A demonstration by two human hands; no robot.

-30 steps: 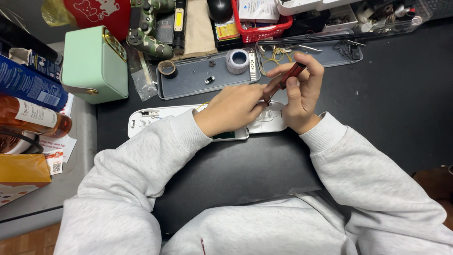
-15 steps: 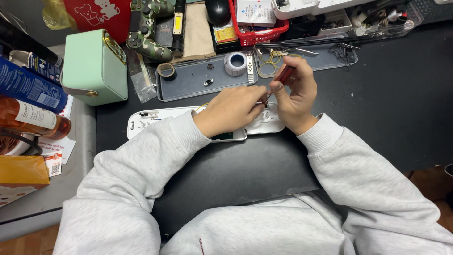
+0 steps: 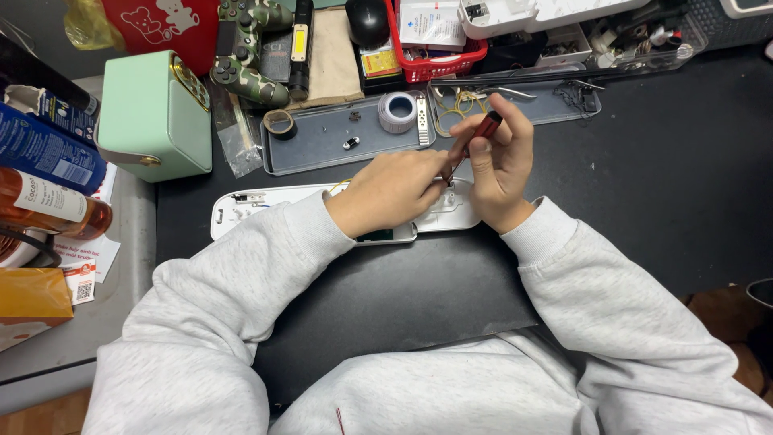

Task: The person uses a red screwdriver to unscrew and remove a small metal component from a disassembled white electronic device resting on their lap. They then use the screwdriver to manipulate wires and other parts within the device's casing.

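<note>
A long white plastic device lies opened on the black desk mat, partly hidden under my hands. My right hand grips a dark red screwdriver, held steeply with its tip down on the device's right part. My left hand rests on the device, fingers pinched at the screwdriver's tip. Whether those fingers hold a small part is hidden. Both arms wear light grey sleeves.
A grey tray behind the device holds a tape roll, a small ring and screws. A mint green box stands at left, with bottles and packages beside it. A camouflage game controller and red basket sit at back.
My right hand has swung the screwdriver from slanted to more upright over the device. My left hand stays on the device.
</note>
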